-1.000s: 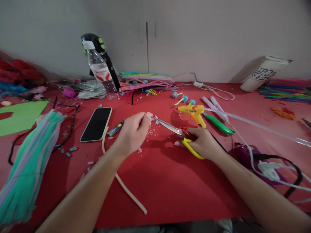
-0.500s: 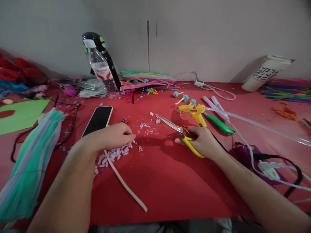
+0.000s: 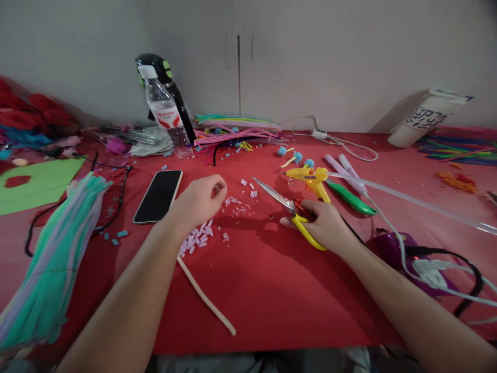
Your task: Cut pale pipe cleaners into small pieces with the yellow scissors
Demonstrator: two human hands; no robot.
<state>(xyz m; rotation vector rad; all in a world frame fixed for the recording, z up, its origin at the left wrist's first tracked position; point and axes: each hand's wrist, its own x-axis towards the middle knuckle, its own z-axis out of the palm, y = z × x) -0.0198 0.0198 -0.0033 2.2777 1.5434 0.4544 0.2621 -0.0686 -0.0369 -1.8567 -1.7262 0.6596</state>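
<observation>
My left hand (image 3: 205, 201) is over the red table, fingers curled together beside the phone; whatever they pinch, if anything, is hidden. Below it lies a pile of short pale-pink cut pieces (image 3: 200, 235). A long cream pipe cleaner (image 3: 207, 299) stretches from under my left forearm toward the table's front. In my right hand (image 3: 324, 224) are scissors (image 3: 276, 196) with yellow and red handles, their tips pointing left and away from me. The blades look close together. Near the tips are a few loose pink pieces (image 3: 253, 194) and scattered fluff (image 3: 236, 206).
A yellow glue gun (image 3: 310, 176) with a clear glue stick lies behind my right hand, next to a green-handled tool (image 3: 351, 198). The black phone (image 3: 158, 197) is at left, near a teal and lilac pipe-cleaner bundle (image 3: 58, 259). A plastic bottle (image 3: 165, 111) stands behind.
My left hand has moved up and slightly right, away from the pink pile, uncovering more of the phone. The right hand with the scissors has stayed almost still.
</observation>
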